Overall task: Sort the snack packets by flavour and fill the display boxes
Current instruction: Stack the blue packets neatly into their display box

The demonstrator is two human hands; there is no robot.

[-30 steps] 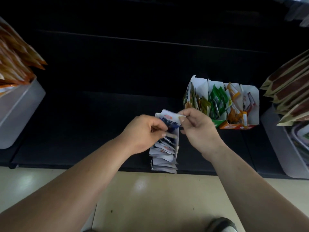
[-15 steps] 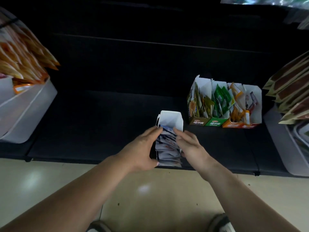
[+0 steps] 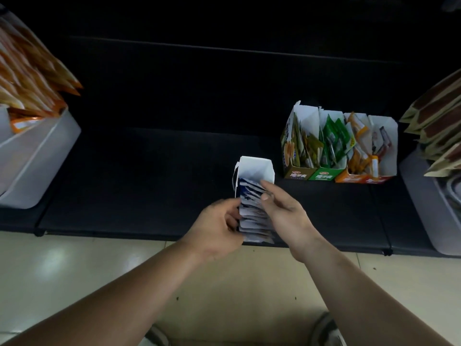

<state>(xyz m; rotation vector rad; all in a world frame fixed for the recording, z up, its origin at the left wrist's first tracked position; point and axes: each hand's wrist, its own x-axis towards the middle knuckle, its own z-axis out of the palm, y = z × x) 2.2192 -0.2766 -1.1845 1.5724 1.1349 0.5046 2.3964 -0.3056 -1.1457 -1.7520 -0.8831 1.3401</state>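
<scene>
I see white display box [image 3: 257, 167] at front edge of black shelf [image 3: 149, 186], long axis 6 to 12 o'clock, blue packets [image 3: 252, 218] filed inside. My left hand [image 3: 219, 224] at its 9, fingers curled against packet edges, pinch unclear; right hand [image 3: 287, 213] at 3, fingers straight, touching row; both equally near

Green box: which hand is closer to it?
Right. The right hand is over the white box, down-left of the green box; the left hand is farther left, on that white box's other side.

My left forearm [image 3: 124, 290] and right forearm [image 3: 361, 290] are bare throughout; well below the white display box [image 3: 257, 166] show my dark left shoe [image 3: 159, 337] and right shoe [image 3: 329, 329].
</scene>
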